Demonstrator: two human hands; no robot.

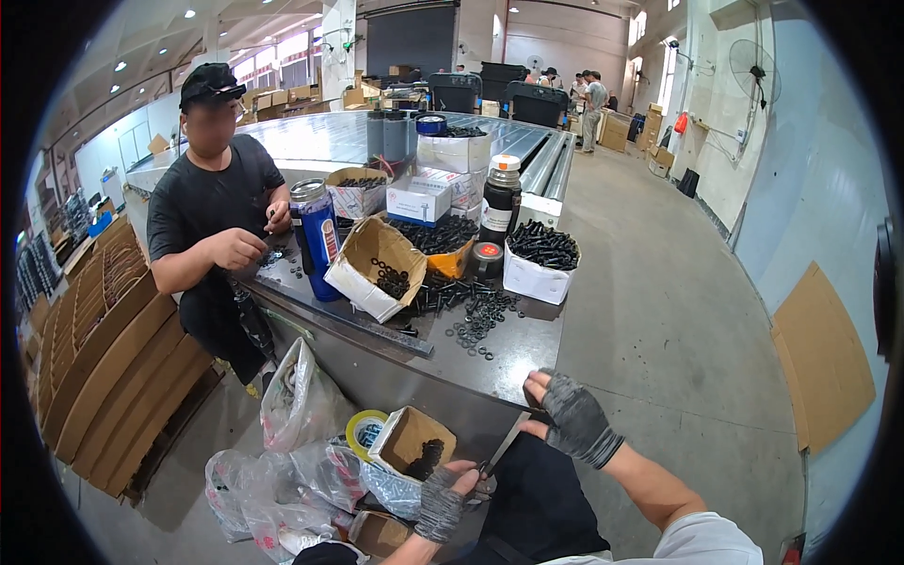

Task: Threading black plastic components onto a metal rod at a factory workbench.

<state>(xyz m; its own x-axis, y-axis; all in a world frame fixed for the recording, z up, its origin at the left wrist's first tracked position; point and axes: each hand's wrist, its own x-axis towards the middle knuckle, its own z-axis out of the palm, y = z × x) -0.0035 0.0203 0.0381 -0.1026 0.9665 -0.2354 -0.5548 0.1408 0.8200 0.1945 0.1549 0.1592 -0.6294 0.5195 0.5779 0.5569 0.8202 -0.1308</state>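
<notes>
My left hand, in a grey fingerless glove, is closed round the lower end of a thin grey metallic strip near my lap. The strip slants up toward the table corner. Beside its upper end is my right hand, also gloved, with fingers stretched and thumb apart. Whether the thumb touches the strip I cannot tell. Just left of my left hand, an open cardboard box holds small black parts. On the table beyond my hands lie loose black rings and black bolts.
A white box of black bolts, a tilted box of rings, a blue tumbler and a black thermos stand on the table. A co-worker handles small parts at left. Plastic bags and yellow tape sit below.
</notes>
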